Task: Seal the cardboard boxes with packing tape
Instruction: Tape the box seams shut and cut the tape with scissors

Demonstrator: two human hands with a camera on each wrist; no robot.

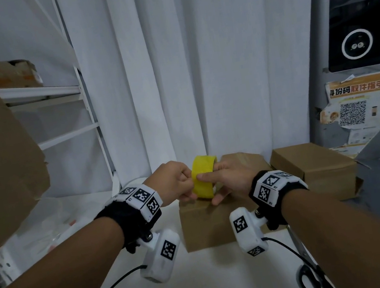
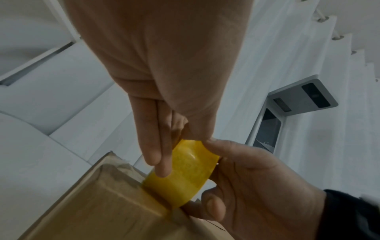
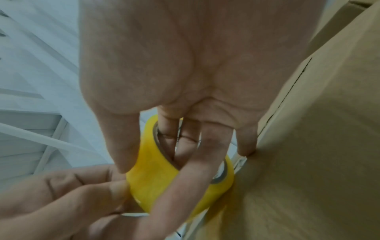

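Now your right hand (image 1: 229, 177) holds the yellow packing tape roll (image 1: 204, 179) while your left hand (image 1: 174, 182) pinches its edge; next, peel the end onto the closed brown cardboard box (image 1: 207, 225).

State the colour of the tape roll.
Yellow: the tape roll shows best in the head view.

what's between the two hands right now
The yellow tape roll, held upright just above the near cardboard box: left hand pinches its side, right hand grips it. Head view shows it best.

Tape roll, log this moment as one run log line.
tape roll: above near box | right hand: fingers through core, thumb outside | left hand: pinching roll's outer face | scissors: on table | tape on box: cannot tell
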